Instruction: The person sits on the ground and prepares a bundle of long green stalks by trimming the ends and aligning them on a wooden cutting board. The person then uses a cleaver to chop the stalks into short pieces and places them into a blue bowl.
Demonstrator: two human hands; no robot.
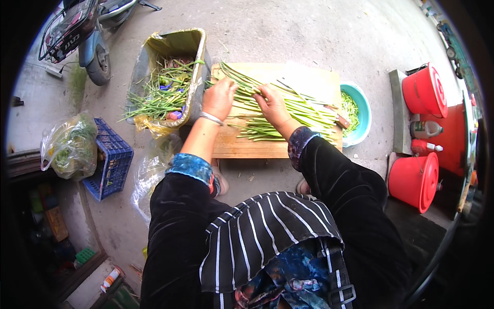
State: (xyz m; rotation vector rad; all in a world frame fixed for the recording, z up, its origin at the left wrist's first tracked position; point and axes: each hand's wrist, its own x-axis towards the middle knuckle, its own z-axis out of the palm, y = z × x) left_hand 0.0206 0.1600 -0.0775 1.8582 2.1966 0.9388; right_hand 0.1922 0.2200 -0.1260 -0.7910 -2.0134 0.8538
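Long green stalks, which look like garlic scapes [305, 110], lie in a loose pile across a wooden board [251, 152] in front of me. My left hand [219, 98] is at the board's left edge, its fingers pinched on the thin ends of some stalks. Over the middle of the pile, my right hand [273, 105] has thumb and fingers closed on stalks. A knife's brown wooden handle [342, 122] shows at the board's right edge; its blade is mostly hidden under the stalks. Beside it, a turquoise basin [367, 116] holds short cut green pieces [349, 112].
A lined grey bin [206, 58] with green trimmings stands against the board's left side. Further left are a blue plastic crate [115, 154], a clear bag of greens [73, 154] and a scooter [90, 58]. Red lidded buckets [413, 179] stand at the right.
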